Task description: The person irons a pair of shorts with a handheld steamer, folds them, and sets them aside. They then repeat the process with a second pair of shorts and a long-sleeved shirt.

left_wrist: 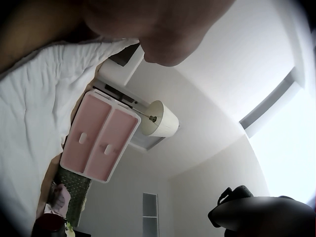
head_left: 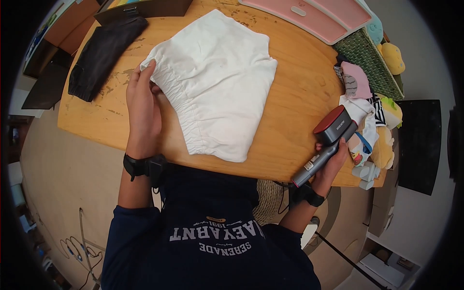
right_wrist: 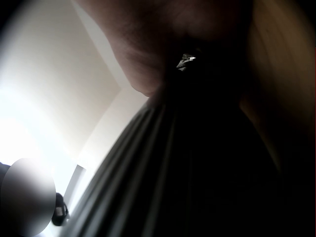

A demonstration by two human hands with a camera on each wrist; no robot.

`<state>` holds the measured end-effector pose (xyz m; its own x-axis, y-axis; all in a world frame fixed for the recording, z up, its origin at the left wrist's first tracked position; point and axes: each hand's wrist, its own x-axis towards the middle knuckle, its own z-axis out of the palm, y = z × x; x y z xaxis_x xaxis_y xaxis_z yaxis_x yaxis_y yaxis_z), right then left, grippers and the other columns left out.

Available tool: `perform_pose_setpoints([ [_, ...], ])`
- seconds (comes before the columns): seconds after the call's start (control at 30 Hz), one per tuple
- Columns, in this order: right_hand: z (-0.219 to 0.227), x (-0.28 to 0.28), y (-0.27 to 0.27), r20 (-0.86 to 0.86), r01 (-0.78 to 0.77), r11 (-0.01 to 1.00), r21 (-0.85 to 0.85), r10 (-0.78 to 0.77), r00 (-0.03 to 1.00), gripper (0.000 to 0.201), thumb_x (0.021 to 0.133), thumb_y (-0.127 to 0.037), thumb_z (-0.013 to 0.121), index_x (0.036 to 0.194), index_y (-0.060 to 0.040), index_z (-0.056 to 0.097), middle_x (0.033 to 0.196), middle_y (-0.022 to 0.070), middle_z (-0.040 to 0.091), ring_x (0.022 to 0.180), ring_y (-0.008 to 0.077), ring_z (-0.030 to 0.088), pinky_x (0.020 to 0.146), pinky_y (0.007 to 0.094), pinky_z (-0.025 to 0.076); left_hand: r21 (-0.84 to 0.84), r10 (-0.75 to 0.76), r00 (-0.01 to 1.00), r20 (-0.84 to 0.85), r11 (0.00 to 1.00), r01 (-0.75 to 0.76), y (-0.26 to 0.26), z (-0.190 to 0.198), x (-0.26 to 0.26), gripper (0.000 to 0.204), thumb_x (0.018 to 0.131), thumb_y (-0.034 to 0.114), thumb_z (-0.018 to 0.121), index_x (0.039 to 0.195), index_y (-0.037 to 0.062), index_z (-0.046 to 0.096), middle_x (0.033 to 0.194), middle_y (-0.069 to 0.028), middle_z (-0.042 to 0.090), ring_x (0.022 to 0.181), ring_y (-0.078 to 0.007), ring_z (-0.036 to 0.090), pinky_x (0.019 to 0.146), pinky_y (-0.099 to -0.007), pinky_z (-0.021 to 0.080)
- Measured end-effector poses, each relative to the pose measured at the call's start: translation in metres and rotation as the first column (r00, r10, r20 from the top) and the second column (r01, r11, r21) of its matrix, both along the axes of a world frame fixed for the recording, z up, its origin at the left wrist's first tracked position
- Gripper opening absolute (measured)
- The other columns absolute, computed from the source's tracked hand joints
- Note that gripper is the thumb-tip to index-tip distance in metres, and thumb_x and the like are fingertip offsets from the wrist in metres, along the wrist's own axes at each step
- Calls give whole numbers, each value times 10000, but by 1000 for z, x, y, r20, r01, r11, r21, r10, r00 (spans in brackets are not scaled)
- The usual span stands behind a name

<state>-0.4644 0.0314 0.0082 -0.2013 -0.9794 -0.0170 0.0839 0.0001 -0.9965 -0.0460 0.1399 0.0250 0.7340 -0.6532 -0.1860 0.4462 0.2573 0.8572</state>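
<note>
A white garment (head_left: 217,82) with a gathered elastic edge lies spread on the wooden table, lightly wrinkled. At the left end of that edge my left hand (head_left: 143,99) pinches the fabric between thumb and fingers. In the left wrist view the cloth (left_wrist: 29,113) stretches away from the hand, whose fingertips are partly out of sight. My right hand (head_left: 336,162) grips the grey handle of a handheld garment steamer (head_left: 333,124), to the right of the garment. Its dark head with a red face is turned up and leftward. The right wrist view shows the ribbed handle close up, mostly dark.
Folded dark trousers (head_left: 104,58) lie at the table's left. Pink-fronted drawers (head_left: 314,19) and a green woven basket (head_left: 369,60) stand along the back right. Small clothes (head_left: 355,79) and plush toys (head_left: 382,145) crowd the right side, beside white cylinders (head_left: 366,174) near the edge.
</note>
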Motion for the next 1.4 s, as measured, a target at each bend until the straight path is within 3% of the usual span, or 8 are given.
perform_pose_setpoints([
  [0.3,0,-1,0,29,-3,1000,9,3,1000,283,1049,-257,457,1205,-22,491,839,140,615,532,228,615,517,340,537,144,-6,919,395,988,-56,-20,7,-4,354,928,46,730,1250,-53,623,1160,-73,698,1027,-125,652,931,-252,487],
  [0.4,0,1,0,32,-7,1000,3,6,999,274,1049,-251,458,1198,-23,489,829,136,613,527,227,611,514,338,535,71,-8,700,714,996,-61,-38,41,-11,346,949,115,715,1252,-26,627,1089,-59,713,890,-100,642,806,-248,508],
  [0.63,3,4,1,74,-31,999,-20,33,997,251,1052,-235,464,1191,-27,482,808,125,607,516,222,603,508,339,527,-350,176,409,896,845,405,-101,128,-82,297,876,-5,674,1170,-46,648,879,-90,685,763,-111,604,692,-253,486],
  [0.8,2,2,1,66,-38,999,-17,39,997,241,1050,-230,464,1179,-28,488,807,123,607,518,219,605,511,337,527,-383,86,472,878,718,581,-98,186,-114,186,908,15,629,1079,-53,657,857,-90,672,761,-114,599,673,-264,476],
  [0.9,3,3,1,42,-24,1000,-4,24,999,236,1048,-227,460,1168,-28,499,808,116,610,521,212,605,512,329,527,-615,-237,778,582,498,612,-112,199,-115,140,933,28,594,1021,-64,652,828,-56,660,765,-121,600,661,-267,469],
  [1.03,-4,-1,-2,74,-68,997,-36,70,995,286,1043,-230,473,1231,-19,521,816,94,624,533,203,617,505,315,532,-733,-99,988,117,662,153,-113,194,-122,130,958,31,586,1000,-76,648,842,-47,666,808,-116,611,720,-287,503],
  [1.27,5,5,4,12,-22,1000,3,22,1000,262,1042,-293,496,1119,-44,520,809,120,619,525,213,606,532,327,529,-163,-48,996,77,985,60,-97,67,-47,367,965,55,643,1301,-7,510,1245,-125,610,1143,-193,593,1000,-326,469],
  [1.4,6,4,5,75,-29,1000,3,29,997,311,1050,-219,491,1295,-28,494,849,106,621,559,194,621,532,314,539,315,35,941,336,938,-147,-53,4,-45,627,896,138,756,1391,3,396,1316,-110,494,1202,-174,501,962,-303,430],
])
